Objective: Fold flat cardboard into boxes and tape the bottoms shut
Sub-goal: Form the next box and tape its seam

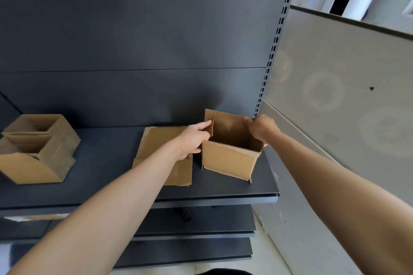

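A small brown cardboard box (230,159), opened into shape with its top open toward me, stands on the dark shelf (107,176) at the right. My left hand (192,140) grips its left side, fingers on the upright left flap. My right hand (260,128) pinches the box's far right corner and flap. A stack of flat cardboard (163,140) lies on the shelf just left of the box, partly under my left forearm.
Several formed boxes (38,147) sit piled at the shelf's left end. A dark back panel rises behind. A slotted upright (271,58) and a grey partition (335,96) stand close on the right. Lower shelves (192,250) lie below.
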A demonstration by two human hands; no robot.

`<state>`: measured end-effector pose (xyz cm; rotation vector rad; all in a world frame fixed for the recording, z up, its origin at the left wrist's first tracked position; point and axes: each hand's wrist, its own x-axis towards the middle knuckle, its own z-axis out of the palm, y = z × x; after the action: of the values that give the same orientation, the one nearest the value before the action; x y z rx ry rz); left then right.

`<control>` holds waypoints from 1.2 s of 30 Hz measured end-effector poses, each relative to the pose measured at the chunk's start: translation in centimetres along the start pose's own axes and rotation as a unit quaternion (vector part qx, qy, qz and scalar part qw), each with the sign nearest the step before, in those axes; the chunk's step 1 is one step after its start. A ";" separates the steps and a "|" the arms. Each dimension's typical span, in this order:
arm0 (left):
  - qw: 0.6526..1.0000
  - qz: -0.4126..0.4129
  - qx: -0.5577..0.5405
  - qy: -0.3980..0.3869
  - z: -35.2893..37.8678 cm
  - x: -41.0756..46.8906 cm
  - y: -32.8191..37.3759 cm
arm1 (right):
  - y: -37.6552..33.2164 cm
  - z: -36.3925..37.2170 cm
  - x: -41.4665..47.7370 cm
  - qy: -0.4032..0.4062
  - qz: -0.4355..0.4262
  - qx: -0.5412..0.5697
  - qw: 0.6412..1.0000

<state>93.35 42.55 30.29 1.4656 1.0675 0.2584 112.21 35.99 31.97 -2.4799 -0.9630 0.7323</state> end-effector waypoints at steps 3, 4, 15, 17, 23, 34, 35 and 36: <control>1.000 -0.002 -0.004 -0.008 -0.2 -0.1 0.1 | -0.1 0.0 0.1 -0.008 0.020 0.026 0.999; 1.000 -0.003 -0.001 -0.012 -0.2 -0.1 0.1 | -0.2 0.0 0.1 -0.015 0.030 0.040 0.999; 0.998 -0.009 0.046 -0.038 -0.5 -0.1 -0.1 | 0.0 -1.4 -0.4 -0.115 0.066 0.246 0.960; 0.998 -0.008 0.046 -0.038 -0.6 -0.1 -0.1 | 0.7 -2.2 -0.2 -0.161 0.056 0.318 0.933; 0.998 0.013 0.032 -0.049 -0.7 -0.6 0.5 | 2.9 -2.7 1.1 -0.243 0.063 0.402 0.880; 0.994 0.013 0.068 -0.089 -0.4 -1.0 1.0 | 2.4 -1.3 0.0 -0.183 0.019 0.195 0.963; 0.993 0.013 0.071 -0.091 -0.4 -1.0 0.9 | 2.3 -1.1 0.0 -0.171 0.018 0.186 0.967; 0.993 0.013 0.074 -0.093 -0.5 -1.0 0.8 | 2.3 -0.9 0.0 -0.161 0.015 0.179 0.970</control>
<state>92.83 42.29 31.56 1.6033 0.9328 0.0611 113.84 34.24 31.51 -2.1020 -0.8115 1.2278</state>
